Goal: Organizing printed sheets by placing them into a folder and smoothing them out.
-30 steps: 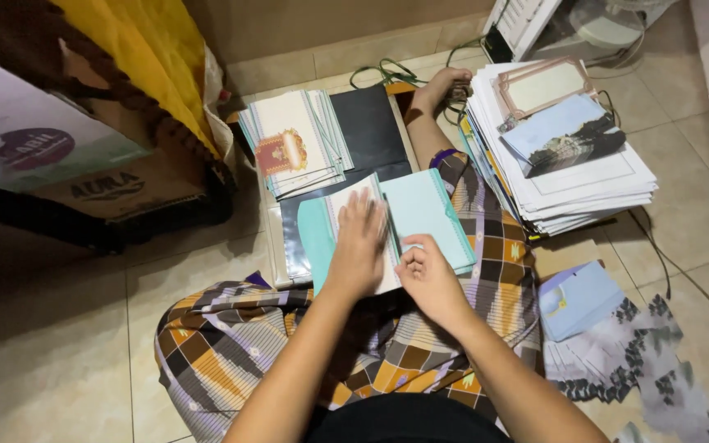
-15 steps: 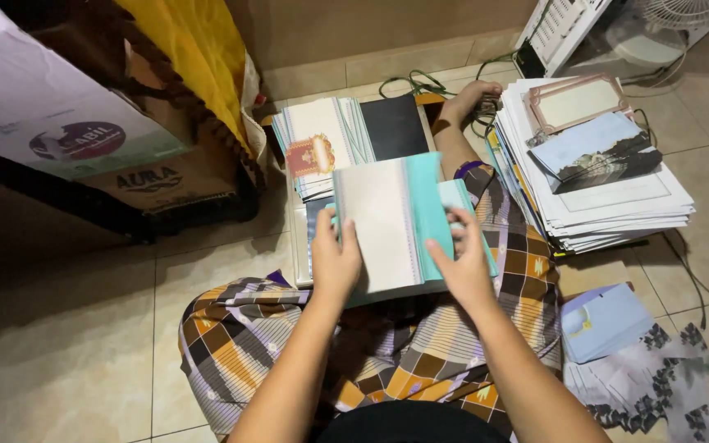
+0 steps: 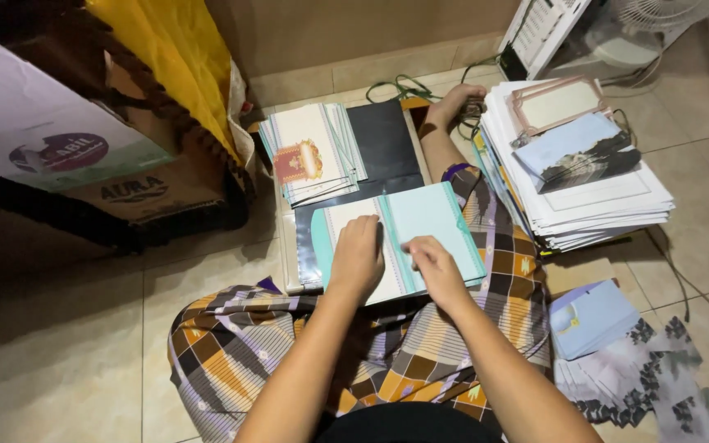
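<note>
A teal and white folded card (image 3: pixel 428 226) lies open on a low black board (image 3: pixel 387 143) over my lap. My left hand (image 3: pixel 357 256) presses flat on its white left panel. My right hand (image 3: pixel 435 267) rests with bent fingers on the teal fold near the card's middle and lower edge. Neither hand lifts the card. A stack of similar cards with a red and gold emblem (image 3: pixel 312 156) sits at the board's far left corner.
A tall pile of white sheets and envelopes (image 3: pixel 584 176) stands on the right, with blue envelopes (image 3: pixel 592 318) and patterned sheets (image 3: pixel 658 385) on the floor tiles. Cardboard boxes (image 3: pixel 67 148) and yellow fabric are at left. A fan (image 3: pixel 658 16) and cables lie behind.
The card, held up off the board half a second ago, now lies flat on it. Both hands have come down onto its surface. The camera has tilted slightly.
</note>
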